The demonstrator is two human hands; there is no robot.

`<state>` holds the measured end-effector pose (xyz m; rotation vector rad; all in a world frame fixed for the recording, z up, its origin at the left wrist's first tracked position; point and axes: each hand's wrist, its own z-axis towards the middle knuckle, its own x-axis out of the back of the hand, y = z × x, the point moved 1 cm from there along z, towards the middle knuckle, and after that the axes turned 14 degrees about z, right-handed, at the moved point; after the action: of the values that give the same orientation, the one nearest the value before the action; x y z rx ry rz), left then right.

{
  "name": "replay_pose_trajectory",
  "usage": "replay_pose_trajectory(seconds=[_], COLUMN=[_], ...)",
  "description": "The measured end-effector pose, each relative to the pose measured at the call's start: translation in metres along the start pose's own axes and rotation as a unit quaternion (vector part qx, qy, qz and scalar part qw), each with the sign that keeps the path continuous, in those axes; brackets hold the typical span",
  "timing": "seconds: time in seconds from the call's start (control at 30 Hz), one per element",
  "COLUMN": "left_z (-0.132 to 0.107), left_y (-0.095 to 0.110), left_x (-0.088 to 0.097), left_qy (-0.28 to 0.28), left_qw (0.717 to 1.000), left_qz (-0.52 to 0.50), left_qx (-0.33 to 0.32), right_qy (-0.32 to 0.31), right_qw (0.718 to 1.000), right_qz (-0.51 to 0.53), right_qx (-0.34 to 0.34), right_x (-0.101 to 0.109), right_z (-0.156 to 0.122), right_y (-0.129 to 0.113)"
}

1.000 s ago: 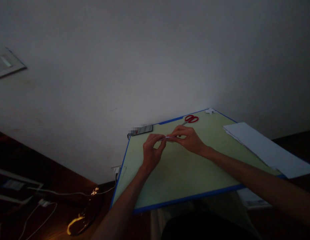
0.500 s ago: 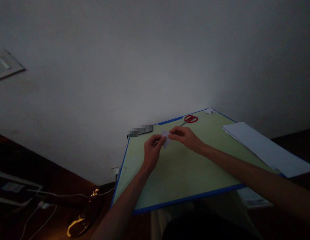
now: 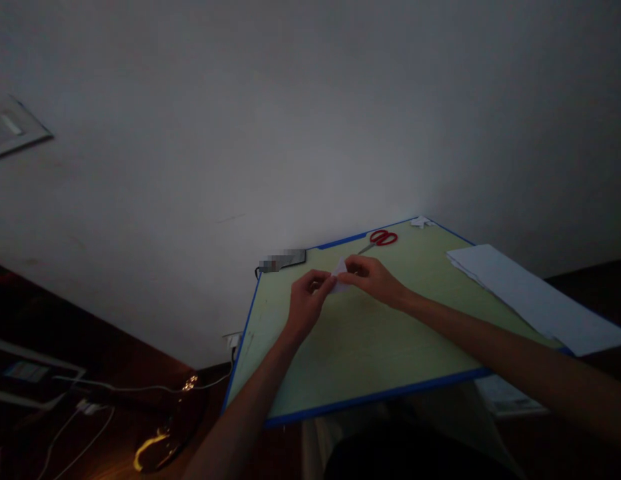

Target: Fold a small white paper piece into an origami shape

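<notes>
A small folded piece of white paper (image 3: 339, 271) is held up over the pale green table (image 3: 370, 340). My left hand (image 3: 308, 297) pinches its left side between thumb and fingers. From the right, my right hand (image 3: 373, 279) grips the other side, thumb and fingertips closed on it. The fingers cover part of the paper, so its full shape is hidden. Just beyond my right hand lie red-handled scissors (image 3: 383, 238), their blades pointing toward the hands.
At the table's far left edge lies a dark flat object (image 3: 290, 259), partly blurred out. White paper scraps (image 3: 421, 222) sit in the far right corner. A stack of white sheets (image 3: 530, 297) overhangs the right edge. A pale wall (image 3: 310, 133) rises behind; cables (image 3: 135, 388) run at lower left.
The folded paper has turned and shifted slightly right between my fingers. My right hand's fingertips have moved a little, and both hands still hold the paper.
</notes>
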<state>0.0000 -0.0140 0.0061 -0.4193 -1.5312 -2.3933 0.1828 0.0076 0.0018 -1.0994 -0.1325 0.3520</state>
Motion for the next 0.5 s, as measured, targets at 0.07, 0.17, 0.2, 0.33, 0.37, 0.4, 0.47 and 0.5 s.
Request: replay_pose_trajectory(seconds=[0.07, 0.17, 0.2, 0.33, 0.37, 0.4, 0.47, 0.5], left_z=[-0.001, -0.003, -0.004, -0.005, -0.005, -0.005, -0.005, -0.004], left_y=[0.002, 0.007, 0.009, 0.013, 0.013, 0.013, 0.013, 0.012], left_x=[0.001, 0.004, 0.005, 0.007, 0.007, 0.007, 0.007, 0.007], left_qy=[-0.01, -0.018, -0.018, -0.012, -0.013, -0.014, -0.015, -0.014], left_qw=[0.999, 0.988, 0.982, 0.965, 0.964, 0.965, 0.968, 0.97], left_qz=[0.048, 0.135, 0.161, 0.219, 0.221, 0.22, 0.211, 0.205], left_qx=[-0.025, -0.077, -0.097, -0.145, -0.146, -0.144, -0.133, -0.128], right_qy=[-0.001, -0.019, -0.029, -0.046, -0.046, -0.046, -0.048, -0.048], right_qw=[0.998, 0.988, 0.986, 0.983, 0.983, 0.984, 0.984, 0.984], right_qz=[-0.059, -0.138, -0.151, -0.168, -0.168, -0.167, -0.163, -0.162], right_qx=[0.03, 0.061, 0.063, 0.054, 0.05, 0.049, 0.049, 0.05], right_x=[0.002, 0.004, 0.005, 0.005, 0.004, 0.004, 0.003, 0.003], right_z=[-0.001, -0.002, -0.002, -0.002, -0.002, -0.002, -0.001, -0.001], right_y=[-0.001, 0.0, 0.0, 0.0, 0.0, -0.001, -0.002, -0.003])
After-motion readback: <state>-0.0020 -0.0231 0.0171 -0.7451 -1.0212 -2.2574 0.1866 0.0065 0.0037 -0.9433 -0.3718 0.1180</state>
